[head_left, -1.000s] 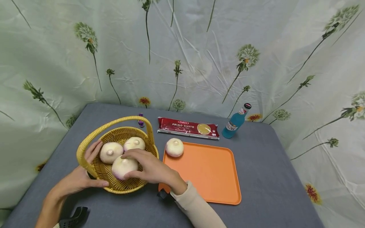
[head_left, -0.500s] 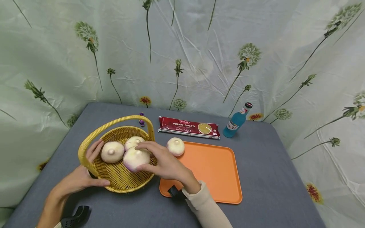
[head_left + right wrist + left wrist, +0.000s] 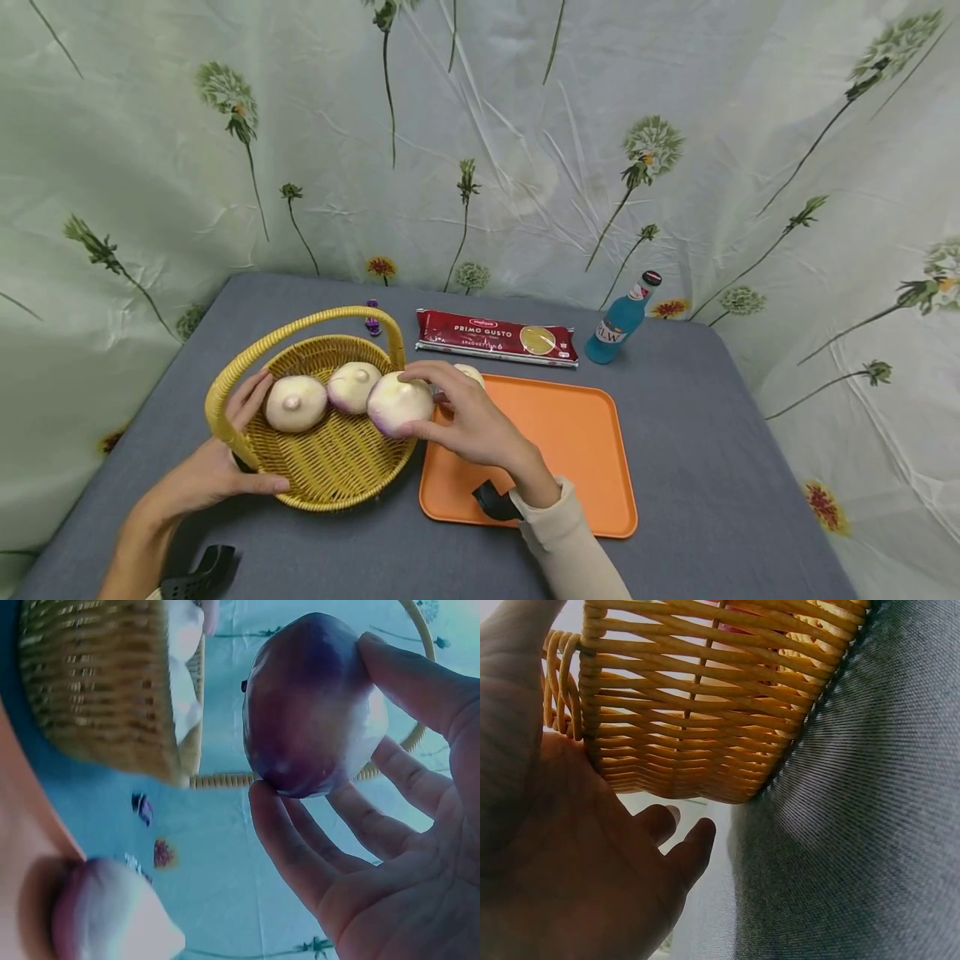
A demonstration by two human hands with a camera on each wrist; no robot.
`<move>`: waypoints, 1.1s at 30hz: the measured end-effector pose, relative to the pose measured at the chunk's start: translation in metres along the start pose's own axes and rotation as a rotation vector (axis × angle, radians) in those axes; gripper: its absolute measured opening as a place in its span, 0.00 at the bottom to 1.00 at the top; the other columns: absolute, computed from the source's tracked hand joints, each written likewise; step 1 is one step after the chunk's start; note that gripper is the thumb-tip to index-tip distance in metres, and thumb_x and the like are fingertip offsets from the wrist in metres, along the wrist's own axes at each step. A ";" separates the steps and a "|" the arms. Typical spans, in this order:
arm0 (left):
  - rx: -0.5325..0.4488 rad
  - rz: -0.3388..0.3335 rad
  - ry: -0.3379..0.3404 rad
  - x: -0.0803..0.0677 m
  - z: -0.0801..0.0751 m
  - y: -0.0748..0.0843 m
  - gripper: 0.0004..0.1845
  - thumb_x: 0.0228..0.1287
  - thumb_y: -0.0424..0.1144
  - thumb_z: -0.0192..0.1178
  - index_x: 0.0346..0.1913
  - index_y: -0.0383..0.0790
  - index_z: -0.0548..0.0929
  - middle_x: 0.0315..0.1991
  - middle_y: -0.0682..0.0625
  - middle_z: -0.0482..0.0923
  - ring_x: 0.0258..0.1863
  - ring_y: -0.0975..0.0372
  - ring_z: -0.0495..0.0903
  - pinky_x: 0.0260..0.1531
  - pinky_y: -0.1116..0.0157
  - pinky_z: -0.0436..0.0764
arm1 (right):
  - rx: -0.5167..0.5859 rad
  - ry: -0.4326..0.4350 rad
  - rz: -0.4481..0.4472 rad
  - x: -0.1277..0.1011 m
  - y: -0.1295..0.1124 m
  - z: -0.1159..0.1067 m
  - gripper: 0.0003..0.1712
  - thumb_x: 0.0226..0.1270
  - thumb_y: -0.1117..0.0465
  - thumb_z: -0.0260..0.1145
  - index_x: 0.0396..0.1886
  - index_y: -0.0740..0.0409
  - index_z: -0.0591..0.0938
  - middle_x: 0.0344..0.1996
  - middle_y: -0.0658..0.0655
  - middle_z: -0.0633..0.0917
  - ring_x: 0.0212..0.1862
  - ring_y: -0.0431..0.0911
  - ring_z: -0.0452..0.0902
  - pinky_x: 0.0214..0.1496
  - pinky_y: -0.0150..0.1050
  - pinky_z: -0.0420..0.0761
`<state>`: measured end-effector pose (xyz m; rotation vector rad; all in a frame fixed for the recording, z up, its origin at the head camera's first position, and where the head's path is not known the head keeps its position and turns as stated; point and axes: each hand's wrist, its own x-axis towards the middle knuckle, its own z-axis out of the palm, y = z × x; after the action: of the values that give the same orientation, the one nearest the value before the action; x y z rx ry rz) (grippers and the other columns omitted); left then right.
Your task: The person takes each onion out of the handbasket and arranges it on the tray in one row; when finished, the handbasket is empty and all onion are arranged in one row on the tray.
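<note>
Turnip [image 3: 399, 403] up in the air, pinched between the thumb and fingertips of the right hand [image 3: 480, 429], hanging right over the wicker basket's [image 3: 330, 483] rim on the side facing the orange tray [image 3: 570, 467]. Wrist view confirms it: fingers curled round the purple-bottomed bulb, a firm hold. The left hand [image 3: 206, 475] clasps the basket's near wall, thumb along the outside, fingers hooked over the rim, steadying it. Count them: four turnips in all. One already sits on the tray's far corner [image 3: 471, 374], half hidden behind the fingers; one is in the hand; two remain in the basket [image 3: 296, 402] [image 3: 352, 386]. By my reckoning, a quarter unloaded, the second halfway across. One spaghetti packet [image 3: 497, 337] and one blue bottle [image 3: 621, 320] stand behind.
</note>
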<state>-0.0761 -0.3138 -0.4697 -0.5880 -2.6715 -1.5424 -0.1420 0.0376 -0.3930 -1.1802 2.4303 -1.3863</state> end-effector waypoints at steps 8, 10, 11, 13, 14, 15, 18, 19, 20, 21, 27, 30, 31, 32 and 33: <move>0.006 0.001 -0.003 0.000 0.000 0.000 0.75 0.38 0.29 0.81 0.82 0.48 0.35 0.81 0.46 0.25 0.76 0.73 0.25 0.59 0.86 0.38 | 0.095 0.032 0.051 -0.013 0.007 -0.013 0.31 0.63 0.59 0.74 0.65 0.50 0.75 0.67 0.50 0.72 0.63 0.46 0.74 0.56 0.40 0.81; 0.014 0.009 0.001 0.001 0.000 0.000 0.75 0.37 0.29 0.81 0.82 0.47 0.36 0.81 0.45 0.25 0.76 0.73 0.26 0.59 0.86 0.39 | 0.093 0.043 0.063 -0.015 0.010 -0.014 0.31 0.63 0.58 0.74 0.65 0.49 0.75 0.67 0.50 0.72 0.63 0.46 0.74 0.56 0.39 0.82; 0.019 0.013 0.003 0.001 0.001 0.000 0.75 0.37 0.29 0.81 0.82 0.46 0.36 0.81 0.45 0.26 0.76 0.73 0.26 0.59 0.86 0.39 | 0.087 0.046 0.071 -0.016 0.011 -0.015 0.30 0.63 0.58 0.74 0.65 0.49 0.75 0.67 0.49 0.73 0.63 0.46 0.74 0.55 0.39 0.82; 0.026 0.021 0.006 0.001 0.001 0.000 0.75 0.37 0.29 0.81 0.82 0.45 0.36 0.81 0.44 0.26 0.76 0.74 0.26 0.59 0.87 0.40 | 0.069 0.054 0.085 -0.017 0.015 -0.017 0.30 0.63 0.57 0.74 0.65 0.48 0.75 0.66 0.48 0.73 0.63 0.45 0.73 0.56 0.38 0.81; 0.031 0.026 0.009 0.001 0.001 0.000 0.75 0.37 0.29 0.81 0.82 0.44 0.36 0.81 0.43 0.26 0.75 0.75 0.27 0.58 0.87 0.41 | 0.062 0.059 0.091 -0.018 0.017 -0.017 0.30 0.63 0.57 0.74 0.64 0.48 0.75 0.66 0.48 0.73 0.63 0.44 0.73 0.56 0.38 0.81; 0.034 0.030 0.012 0.001 0.001 0.000 0.75 0.36 0.29 0.81 0.82 0.43 0.37 0.81 0.43 0.26 0.75 0.75 0.27 0.58 0.87 0.41 | 0.054 0.064 0.096 -0.019 0.018 -0.018 0.30 0.63 0.57 0.74 0.64 0.48 0.75 0.65 0.48 0.73 0.63 0.44 0.72 0.57 0.38 0.81; 0.030 0.034 0.014 0.001 0.001 -0.001 0.75 0.36 0.28 0.81 0.82 0.42 0.37 0.81 0.42 0.26 0.75 0.75 0.27 0.58 0.88 0.41 | 0.040 0.082 0.103 -0.021 0.024 -0.021 0.30 0.63 0.57 0.74 0.64 0.48 0.75 0.64 0.48 0.74 0.64 0.43 0.70 0.59 0.39 0.80; 0.029 0.034 0.015 0.000 0.001 -0.001 0.75 0.36 0.28 0.81 0.82 0.43 0.37 0.81 0.42 0.26 0.75 0.75 0.27 0.58 0.88 0.41 | 0.041 0.088 0.106 -0.021 0.026 -0.022 0.30 0.63 0.57 0.74 0.64 0.48 0.75 0.64 0.47 0.74 0.65 0.43 0.70 0.59 0.40 0.80; 0.027 0.036 0.016 0.000 0.001 -0.001 0.75 0.36 0.28 0.81 0.82 0.43 0.37 0.81 0.42 0.26 0.75 0.75 0.27 0.59 0.87 0.41 | 0.042 0.094 0.110 -0.022 0.027 -0.023 0.30 0.63 0.57 0.74 0.64 0.48 0.75 0.64 0.47 0.74 0.65 0.43 0.70 0.60 0.40 0.79; 0.025 0.037 0.017 0.000 0.001 -0.002 0.75 0.35 0.28 0.81 0.82 0.43 0.37 0.81 0.42 0.26 0.75 0.75 0.27 0.59 0.87 0.41 | 0.041 0.099 0.115 -0.023 0.029 -0.025 0.30 0.63 0.57 0.74 0.64 0.47 0.75 0.64 0.47 0.74 0.65 0.43 0.69 0.60 0.41 0.79; 0.002 0.018 0.009 -0.001 0.001 -0.001 0.75 0.37 0.28 0.81 0.82 0.46 0.36 0.81 0.45 0.25 0.76 0.73 0.26 0.58 0.87 0.40 | -0.002 0.113 0.157 -0.026 0.037 -0.034 0.29 0.62 0.56 0.75 0.62 0.48 0.75 0.62 0.48 0.75 0.64 0.44 0.70 0.61 0.43 0.79; -0.007 0.005 0.007 0.000 0.000 0.000 0.75 0.37 0.28 0.81 0.82 0.48 0.36 0.81 0.46 0.26 0.76 0.72 0.26 0.57 0.87 0.39 | -0.020 0.122 0.167 -0.028 0.042 -0.038 0.29 0.61 0.57 0.76 0.61 0.49 0.75 0.61 0.50 0.76 0.63 0.46 0.71 0.61 0.45 0.79; -0.007 0.006 0.009 0.000 0.000 0.000 0.75 0.37 0.28 0.81 0.82 0.48 0.36 0.81 0.46 0.26 0.76 0.72 0.26 0.58 0.87 0.39 | -0.023 0.125 0.171 -0.028 0.043 -0.039 0.29 0.61 0.57 0.76 0.61 0.50 0.76 0.61 0.50 0.76 0.62 0.46 0.71 0.61 0.46 0.79; -0.006 0.007 0.010 0.000 0.001 0.000 0.75 0.36 0.28 0.81 0.82 0.47 0.37 0.81 0.45 0.26 0.76 0.72 0.26 0.57 0.87 0.39 | -0.027 0.129 0.171 -0.029 0.044 -0.040 0.29 0.61 0.57 0.76 0.61 0.50 0.76 0.61 0.51 0.76 0.62 0.46 0.71 0.61 0.47 0.79; -0.009 0.008 0.010 0.000 0.001 0.000 0.75 0.36 0.28 0.81 0.82 0.47 0.37 0.81 0.45 0.26 0.76 0.72 0.26 0.57 0.87 0.39 | -0.031 0.133 0.171 -0.030 0.046 -0.042 0.29 0.61 0.58 0.76 0.61 0.50 0.76 0.61 0.51 0.76 0.61 0.47 0.71 0.61 0.48 0.79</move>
<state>-0.0761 -0.3132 -0.4704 -0.5886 -2.6529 -1.5525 -0.1657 0.0994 -0.4119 -0.8877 2.5803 -1.4236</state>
